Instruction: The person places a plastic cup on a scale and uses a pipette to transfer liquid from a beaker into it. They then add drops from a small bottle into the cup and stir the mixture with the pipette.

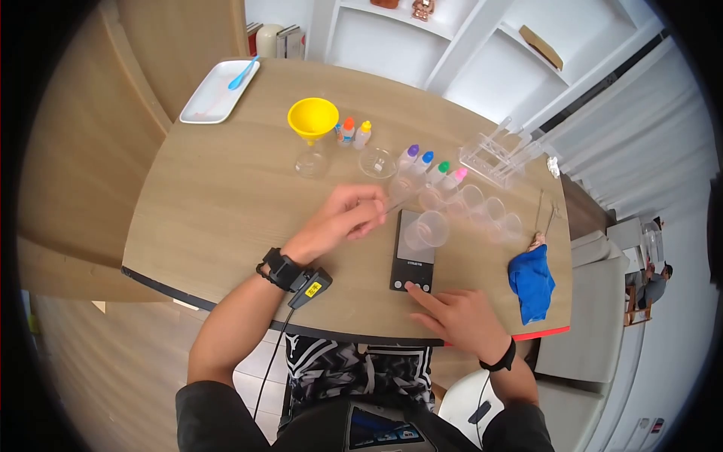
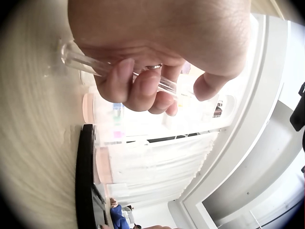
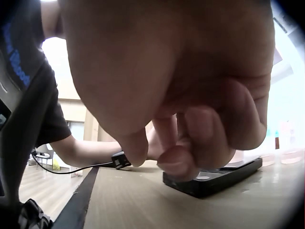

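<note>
My left hand (image 1: 350, 215) holds a thin clear rod (image 2: 90, 64) in its curled fingers, left of the scale. In the left wrist view the rod crosses the palm, one end wider than the rest. A black digital scale (image 1: 405, 271) lies flat on the table, and a clear plastic cup (image 1: 427, 230) stands on its plate. My right hand (image 1: 468, 320) reaches in from the front, its index fingertip at the buttons on the scale's near edge. From the right wrist view, its other fingers bend loosely above the scale (image 3: 214, 183) and hold nothing.
Behind the scale stand small dropper bottles (image 1: 443, 172) with coloured caps and several clear cups (image 1: 472, 198). A yellow funnel (image 1: 313, 119) and white tray (image 1: 220, 94) are at the left. A clear rack (image 1: 493, 160) and blue cloth (image 1: 532, 282) lie toward the right.
</note>
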### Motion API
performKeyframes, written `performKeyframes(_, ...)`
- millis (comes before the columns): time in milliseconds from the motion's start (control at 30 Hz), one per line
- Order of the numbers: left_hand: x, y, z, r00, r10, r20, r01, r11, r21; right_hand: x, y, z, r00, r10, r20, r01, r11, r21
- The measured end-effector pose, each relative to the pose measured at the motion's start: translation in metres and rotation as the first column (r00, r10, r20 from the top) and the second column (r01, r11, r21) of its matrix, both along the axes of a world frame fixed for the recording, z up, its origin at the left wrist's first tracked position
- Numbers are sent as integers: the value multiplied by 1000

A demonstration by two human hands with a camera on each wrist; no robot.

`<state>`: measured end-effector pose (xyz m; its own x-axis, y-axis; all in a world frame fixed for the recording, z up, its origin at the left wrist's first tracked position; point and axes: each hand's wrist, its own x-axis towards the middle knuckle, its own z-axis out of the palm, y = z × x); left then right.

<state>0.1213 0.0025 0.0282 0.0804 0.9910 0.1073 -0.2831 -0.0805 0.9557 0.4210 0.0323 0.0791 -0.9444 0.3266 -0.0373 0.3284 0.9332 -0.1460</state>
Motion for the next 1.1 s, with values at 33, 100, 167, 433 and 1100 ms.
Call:
performKeyframes(33,1,-1,2,1000,5,-1,-5,1000,-3,4,3,-1,1000,-16,-27,16,1000,5)
performKeyframes(100,1,-3,1,1000,16,0,-16,1000,-6,17,2,-8,996,-44,-73,44,999,4)
performKeyframes(167,1,-1,-3,1000,6,2,-6,1000,0,30,-3,-13,994,-75,-77,72,997,-36)
performKeyframes(433,5,-1,3,1000,3,30,-3,1000,-14,36,-7,-22,990,-81,-115,75,995,-61)
performKeyframes(1100,2,-1,0,1000,27,-7,-27,999,25,25,-11,-8,986,-168,-11,166,980,-112)
